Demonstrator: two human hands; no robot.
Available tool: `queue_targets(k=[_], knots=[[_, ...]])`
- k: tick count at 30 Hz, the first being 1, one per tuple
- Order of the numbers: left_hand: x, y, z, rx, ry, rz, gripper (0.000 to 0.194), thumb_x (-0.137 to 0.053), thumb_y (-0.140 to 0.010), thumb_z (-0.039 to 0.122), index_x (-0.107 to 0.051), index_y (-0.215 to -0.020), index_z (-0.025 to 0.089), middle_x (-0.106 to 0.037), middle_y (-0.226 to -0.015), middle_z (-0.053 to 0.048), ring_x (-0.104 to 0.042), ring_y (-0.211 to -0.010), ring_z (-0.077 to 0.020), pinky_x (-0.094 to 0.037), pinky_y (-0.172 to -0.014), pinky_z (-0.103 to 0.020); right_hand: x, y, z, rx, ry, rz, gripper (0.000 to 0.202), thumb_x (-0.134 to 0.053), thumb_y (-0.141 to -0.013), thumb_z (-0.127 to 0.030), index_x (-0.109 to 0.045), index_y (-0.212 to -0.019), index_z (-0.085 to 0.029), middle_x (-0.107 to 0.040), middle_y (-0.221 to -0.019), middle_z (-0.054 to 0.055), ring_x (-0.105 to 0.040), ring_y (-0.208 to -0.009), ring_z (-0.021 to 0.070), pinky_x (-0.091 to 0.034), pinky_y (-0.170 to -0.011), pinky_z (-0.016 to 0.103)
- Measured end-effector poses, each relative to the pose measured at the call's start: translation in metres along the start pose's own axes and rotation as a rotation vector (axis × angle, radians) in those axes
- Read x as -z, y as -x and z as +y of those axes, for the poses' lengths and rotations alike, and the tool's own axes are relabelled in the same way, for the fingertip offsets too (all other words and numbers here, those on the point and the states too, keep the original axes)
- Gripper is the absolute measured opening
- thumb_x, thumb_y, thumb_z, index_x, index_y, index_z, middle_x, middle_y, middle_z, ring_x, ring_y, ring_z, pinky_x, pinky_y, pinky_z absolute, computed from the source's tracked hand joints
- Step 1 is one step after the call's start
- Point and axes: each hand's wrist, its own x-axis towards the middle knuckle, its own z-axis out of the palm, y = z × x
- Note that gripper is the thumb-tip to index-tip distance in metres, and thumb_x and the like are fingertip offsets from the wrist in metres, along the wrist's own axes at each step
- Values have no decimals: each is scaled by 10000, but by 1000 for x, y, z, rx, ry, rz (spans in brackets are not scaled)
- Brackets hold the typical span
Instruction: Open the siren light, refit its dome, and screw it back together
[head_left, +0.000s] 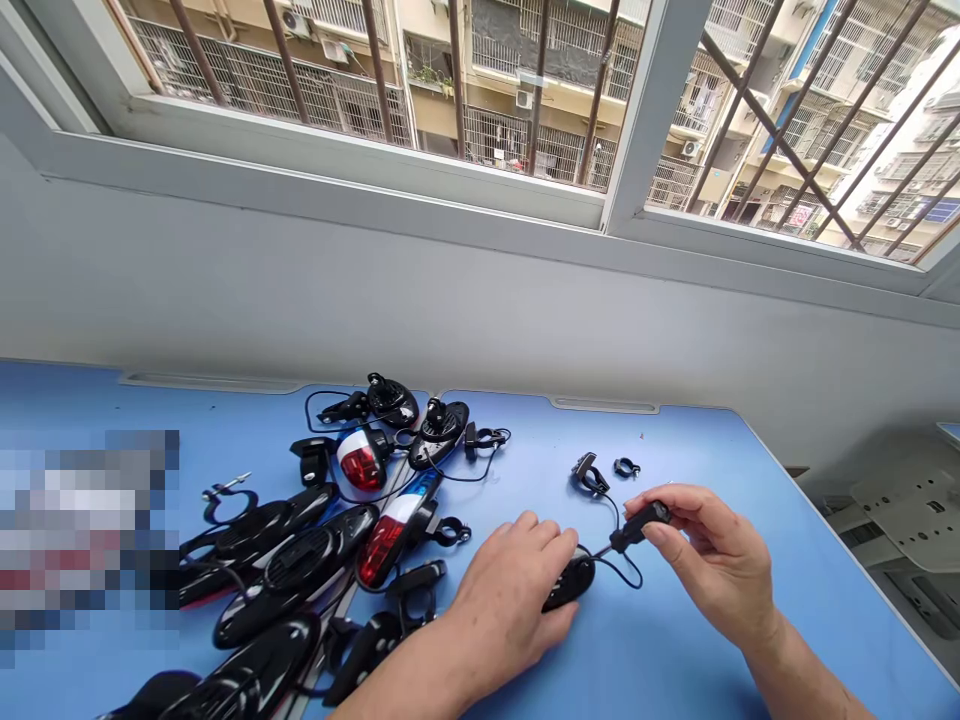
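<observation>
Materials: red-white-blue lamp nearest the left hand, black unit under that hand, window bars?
Lamp: probably glossy plastic; reflections on its coloured surface. Black unit: likely hard plastic, shiny; light glints on it. Window bars: look like metal, dull brown, painted or rusted; thin and straight.

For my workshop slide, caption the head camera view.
Left hand on a black device, right hand pointing a black-handled tool at it, over a blue table.

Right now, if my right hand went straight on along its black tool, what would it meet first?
Probably the black oval unit under your left hand; the black tool points at it, though depth is unclear.
</observation>
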Motion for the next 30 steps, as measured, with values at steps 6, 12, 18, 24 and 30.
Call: queue_targets(k=[6, 12, 18, 24, 30], knots=[[1, 0, 1, 10, -4, -6, 253, -589, -731, 216, -550, -980, 238, -620, -926, -16, -500, -872, -240, -413, -719, -367, 0, 0, -4, 61, 36, -33, 201, -564, -902, -155, -586, -1083, -240, -684, -915, 46, -670, -790, 189, -605, -670, 317], [4, 2, 2, -11, 13, 17, 365, -631, -734, 300, -528, -1080, 245, -604, -971, -32, -499, -887, -240, -411, -743, -366, -1, -6, -11, 260, 101, -106, 392, -551, -896, -91, -525, -1235, -286, -697, -917, 43, -673, -786, 206, -594, -661, 353], [2, 1, 3, -10, -23, 21, 166, -589, -761, 271, -546, -917, 235, -602, -917, -23, -500, -853, -225, -399, -697, -339, 9, -8, -16, 270, 196, -260, 492, -455, -907, -61, -421, -1363, -241, -596, -1220, 96, -572, -1108, 257, -526, -897, 436], [1, 0, 4, -2, -45, 6, 185, -585, -757, 259, -545, -937, 235, -606, -924, -25, -501, -856, -232, -409, -701, -356, 8, -6, -16, 203, 77, -212, 399, -493, -908, -58, -511, -1247, -267, -671, -1040, 57, -645, -939, 211, -571, -795, 375], [4, 0, 6, -12, -57, -15, 242, -597, -765, 260, -539, -998, 233, -615, -963, -30, -505, -879, -246, -420, -729, -385, -4, -10, -15, 263, 108, -88, 400, -563, -894, -88, -523, -1234, -294, -672, -894, 41, -646, -749, 190, -570, -611, 316]])
